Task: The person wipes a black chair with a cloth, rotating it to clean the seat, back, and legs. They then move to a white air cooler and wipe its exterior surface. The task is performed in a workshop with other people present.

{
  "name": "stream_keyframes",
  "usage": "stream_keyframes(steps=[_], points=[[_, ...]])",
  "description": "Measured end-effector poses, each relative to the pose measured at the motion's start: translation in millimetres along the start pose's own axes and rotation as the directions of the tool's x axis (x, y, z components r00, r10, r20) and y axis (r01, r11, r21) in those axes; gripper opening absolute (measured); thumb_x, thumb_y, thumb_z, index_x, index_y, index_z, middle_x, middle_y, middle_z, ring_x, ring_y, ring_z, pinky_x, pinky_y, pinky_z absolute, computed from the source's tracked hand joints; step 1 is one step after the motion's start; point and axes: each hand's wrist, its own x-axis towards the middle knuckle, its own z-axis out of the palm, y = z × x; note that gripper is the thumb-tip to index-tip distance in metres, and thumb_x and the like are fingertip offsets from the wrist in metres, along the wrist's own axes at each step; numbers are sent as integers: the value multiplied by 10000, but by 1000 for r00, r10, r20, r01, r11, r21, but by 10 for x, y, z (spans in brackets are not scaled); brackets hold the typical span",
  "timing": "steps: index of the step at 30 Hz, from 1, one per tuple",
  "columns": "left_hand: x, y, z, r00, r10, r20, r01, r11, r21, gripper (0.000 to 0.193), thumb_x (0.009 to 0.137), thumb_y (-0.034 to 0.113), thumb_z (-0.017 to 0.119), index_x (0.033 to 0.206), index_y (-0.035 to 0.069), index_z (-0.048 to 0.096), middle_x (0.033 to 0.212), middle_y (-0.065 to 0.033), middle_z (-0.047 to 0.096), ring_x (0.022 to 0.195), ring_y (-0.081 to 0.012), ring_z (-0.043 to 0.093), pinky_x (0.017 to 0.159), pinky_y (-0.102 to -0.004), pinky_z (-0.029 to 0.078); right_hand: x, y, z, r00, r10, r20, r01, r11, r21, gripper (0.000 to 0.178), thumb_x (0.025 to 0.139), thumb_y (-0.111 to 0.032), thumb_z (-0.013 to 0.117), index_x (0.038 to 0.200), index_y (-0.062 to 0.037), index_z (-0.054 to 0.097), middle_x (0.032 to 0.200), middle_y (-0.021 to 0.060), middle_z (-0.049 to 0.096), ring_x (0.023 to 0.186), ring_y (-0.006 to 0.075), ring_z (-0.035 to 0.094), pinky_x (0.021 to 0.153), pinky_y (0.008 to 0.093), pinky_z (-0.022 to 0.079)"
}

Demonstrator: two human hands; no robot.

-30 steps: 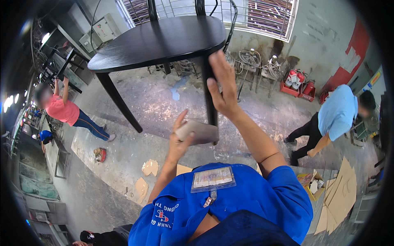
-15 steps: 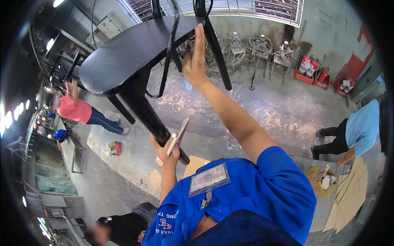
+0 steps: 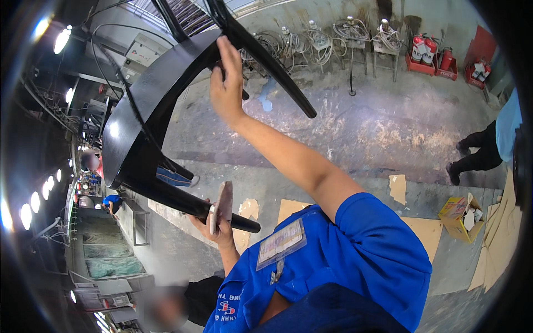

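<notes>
A glossy black chair (image 3: 151, 69) is tilted in front of me, its seat facing up and left. My left hand (image 3: 221, 232) is wrapped around the lower part of one leg (image 3: 172, 194). Pale flat pieces (image 3: 224, 204), perhaps folded sandpaper, stick up from its fingers against that leg. Stretched out flat, the fingers of my right hand (image 3: 227, 83) lie against the far corner of the seat, beside another leg (image 3: 272, 69); its thumb is partly hidden. A thin black rod or cord (image 3: 130, 100) crosses the seat.
Coiled hoses on stands (image 3: 350, 33) and red fire extinguishers (image 3: 425, 49) line the wall. A person in light blue (image 3: 506, 127) stands at right, near a yellow carton (image 3: 461, 219) and cardboard sheets (image 3: 497, 238). Someone in black (image 3: 201, 294) is close at lower left.
The chair has swung left and tipped more steeply, its held leg now lying flatter. Both hands have gone with it, the right one shifting left. The person in pink is now mostly hidden behind the chair.
</notes>
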Motion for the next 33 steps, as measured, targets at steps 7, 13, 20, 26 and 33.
stream_keyframes(steps=[7,13,20,26,33], points=[[27,-306,-195,995,-81,-62,88,987,131,289,712,-86,533,970,-36,655,1311,-260,429,1075,-399,576,904,-410,481,73,300,-19,978,85,189,-59,988,-143,601,789,66,494,1367,-69,399,1290,140,423,1185,299,373,1000,378,324],[76,-421,-309,998,-65,-1,63,958,281,285,796,-29,542,1072,-57,610,1271,-207,465,1074,-323,562,903,-375,460,-108,718,11,980,137,146,-133,990,-36,495,756,21,561,1236,-73,486,1151,128,428,1048,304,433,933,380,372],[283,-453,-324,880,-466,-96,475,867,147,401,877,103,563,1186,-140,480,1271,-217,482,1089,-277,539,916,-339,426,38,1676,-425,607,673,422,-323,695,-642,663,652,-491,739,1169,-110,572,1045,144,657,1034,290,611,905,410,448],[827,78,-273,985,-75,-153,88,993,81,400,939,139,445,1224,-141,464,1247,-233,520,1084,-338,551,937,-414,430,39,1485,-605,572,591,570,-192,771,-607,511,616,-416,706,1005,-91,646,943,160,666,917,318,636,832,395,482],[1743,407,-359,670,693,266,-712,498,495,363,937,236,493,1165,-42,545,1231,-199,568,1214,-391,476,1017,-473,375,67,636,-1024,541,640,546,-209,731,-649,494,592,-342,705,993,-63,640,911,170,666,895,325,639,805,394,493]])
